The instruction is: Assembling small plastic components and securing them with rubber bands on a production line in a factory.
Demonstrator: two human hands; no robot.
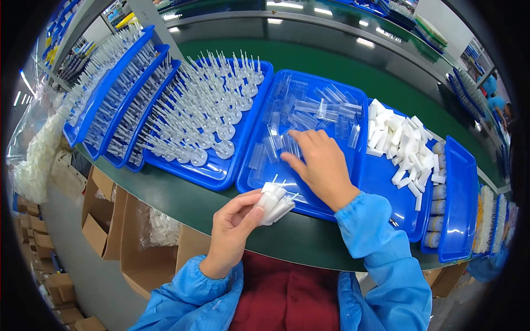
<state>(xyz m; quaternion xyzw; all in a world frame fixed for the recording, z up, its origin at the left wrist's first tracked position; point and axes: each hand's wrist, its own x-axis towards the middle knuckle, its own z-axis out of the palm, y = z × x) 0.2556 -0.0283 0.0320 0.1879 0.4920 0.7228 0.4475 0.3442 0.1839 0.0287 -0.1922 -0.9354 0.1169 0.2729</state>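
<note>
My left hand is shut on a small bundle of white plastic parts with thin pins sticking out, held just above the table's near edge. My right hand reaches into the middle blue tray, fingers spread over several clear plastic sleeves; I cannot tell whether a sleeve is pinched. Both arms wear blue sleeves.
Left of the middle tray, a blue tray holds several clear needle-like parts standing upright; more such trays lean beside it. To the right a tray holds white blocks; another tray stands on edge. Cardboard boxes sit below left.
</note>
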